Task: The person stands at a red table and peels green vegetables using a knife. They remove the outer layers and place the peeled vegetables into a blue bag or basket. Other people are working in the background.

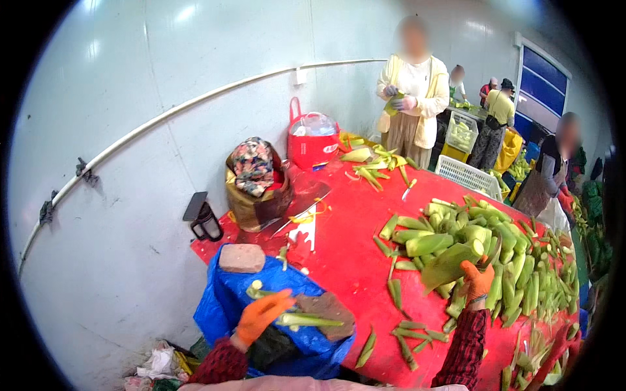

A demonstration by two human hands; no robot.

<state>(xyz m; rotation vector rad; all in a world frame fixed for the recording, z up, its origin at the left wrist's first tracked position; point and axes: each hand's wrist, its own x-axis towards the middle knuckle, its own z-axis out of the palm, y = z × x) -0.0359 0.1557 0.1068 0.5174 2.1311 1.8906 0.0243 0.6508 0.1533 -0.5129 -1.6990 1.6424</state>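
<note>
Sleeves point(464, 348) in dark red check rise from the lower edge. Lower left of centre, the orange-gloved left hand point(264, 317), fingers nearly straight, reaches over a pale green stalk point(310, 320) above a blue sheet point(218, 293); whether it grips the stalk, I cannot tell. Right of centre, the right hand point(478, 281) curls beside a blurred green ear point(448, 267), its hold unclear. Corn ears point(515, 251) heap behind it on the red counter point(352, 254). Upper right, a co-worker point(414, 85) holds a green leaf point(394, 104).
</note>
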